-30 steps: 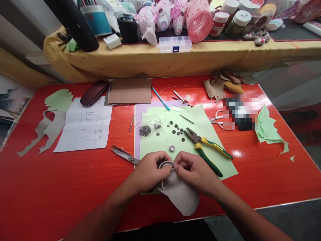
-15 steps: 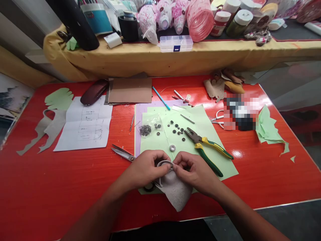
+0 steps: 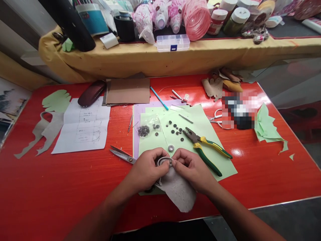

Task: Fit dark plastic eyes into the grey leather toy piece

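- Pinching a limp, grey, felt-like piece (image 3: 182, 195), our left hand (image 3: 150, 167) and right hand (image 3: 193, 170) held it over flat pale-green paper (image 3: 204, 122).
- Green-and-yellow-handled metal pliers (image 3: 196, 138) lay nearby.

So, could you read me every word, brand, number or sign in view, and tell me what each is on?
No text here is readable.
White sheet: lines of writing and a drawing, too small and blurred to read.
Blue tub: a pale marking, too blurred to read.
Red-labelled jar: its label is too blurred to read.
Small white block: faint marks, too small to tell.
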{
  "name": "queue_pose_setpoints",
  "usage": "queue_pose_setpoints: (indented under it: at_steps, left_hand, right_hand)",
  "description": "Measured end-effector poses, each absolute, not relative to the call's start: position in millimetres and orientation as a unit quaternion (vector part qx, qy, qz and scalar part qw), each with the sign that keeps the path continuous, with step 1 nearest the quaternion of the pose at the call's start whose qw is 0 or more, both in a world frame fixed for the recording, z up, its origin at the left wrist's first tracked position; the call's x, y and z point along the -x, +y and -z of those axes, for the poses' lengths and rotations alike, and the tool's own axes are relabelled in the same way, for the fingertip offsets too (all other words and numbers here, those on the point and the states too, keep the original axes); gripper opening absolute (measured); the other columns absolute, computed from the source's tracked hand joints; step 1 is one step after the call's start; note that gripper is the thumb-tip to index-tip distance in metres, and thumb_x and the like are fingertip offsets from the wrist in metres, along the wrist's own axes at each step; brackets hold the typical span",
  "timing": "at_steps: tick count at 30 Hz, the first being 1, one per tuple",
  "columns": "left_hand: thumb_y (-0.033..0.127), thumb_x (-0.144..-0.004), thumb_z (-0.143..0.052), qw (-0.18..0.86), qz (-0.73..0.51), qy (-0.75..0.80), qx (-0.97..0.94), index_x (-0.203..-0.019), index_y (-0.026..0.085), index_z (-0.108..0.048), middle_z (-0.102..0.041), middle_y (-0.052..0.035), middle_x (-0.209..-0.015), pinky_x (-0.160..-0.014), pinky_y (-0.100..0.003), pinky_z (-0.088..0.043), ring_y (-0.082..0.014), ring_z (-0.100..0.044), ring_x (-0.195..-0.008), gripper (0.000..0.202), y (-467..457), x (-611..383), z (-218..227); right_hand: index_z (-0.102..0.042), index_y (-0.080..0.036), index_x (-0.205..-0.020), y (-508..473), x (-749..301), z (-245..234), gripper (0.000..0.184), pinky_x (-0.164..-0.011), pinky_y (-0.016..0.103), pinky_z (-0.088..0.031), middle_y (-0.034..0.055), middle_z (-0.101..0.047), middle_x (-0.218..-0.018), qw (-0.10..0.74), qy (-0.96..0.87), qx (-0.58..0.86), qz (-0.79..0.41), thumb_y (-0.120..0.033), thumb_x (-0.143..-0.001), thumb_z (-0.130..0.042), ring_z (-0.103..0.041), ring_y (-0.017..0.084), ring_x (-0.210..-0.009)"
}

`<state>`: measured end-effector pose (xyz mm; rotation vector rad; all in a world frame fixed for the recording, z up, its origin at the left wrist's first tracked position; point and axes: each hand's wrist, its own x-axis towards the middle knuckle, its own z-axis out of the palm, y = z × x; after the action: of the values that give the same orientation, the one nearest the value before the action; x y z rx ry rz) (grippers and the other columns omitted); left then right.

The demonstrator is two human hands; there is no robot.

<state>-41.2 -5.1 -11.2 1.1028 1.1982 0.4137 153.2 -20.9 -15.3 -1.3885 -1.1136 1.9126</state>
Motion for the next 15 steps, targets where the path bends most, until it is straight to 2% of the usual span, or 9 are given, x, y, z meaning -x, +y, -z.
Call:
queue_pose_setpoints:
  at_steps: [7,15]
  left_hand:
    - [0.031,-0.084,-0.064,0.648,-0.189,0.548,-0.495,-0.084,0.018,-0.064,-0.054,0.0037,-0.071,-0.057,-0.023,-0.037,-0.0131,-0.046,-0.066,0.013,-4.9,40.9,13.6]
    - [0.031,-0.080,-0.065,0.657,-0.207,0.554,-0.467,-0.083,0.018,-0.064,-0.054,0.0035,-0.070,-0.056,-0.023,-0.036,-0.0127,-0.045,-0.065,0.013,-7.3,35.9,12.5]
  right_hand:
    - [-0.064,-0.018,-0.094,-23.4,-155.2,15.9,0.031,-0.062,0.026,-0.036,-0.0020,-0.056,-0.075,0.276,-0.457,0.491,-0.688,-0.046,-0.091,-0.076,-0.048,0.014,-0.070]
    - [-0.062,-0.019,-0.090,-25.6,-152.9,20.6,0.028,-0.058,0.026,-0.033,-0.0042,-0.052,-0.066,0.271,-0.453,0.516,-0.675,-0.044,-0.091,-0.075,-0.043,0.013,-0.063]
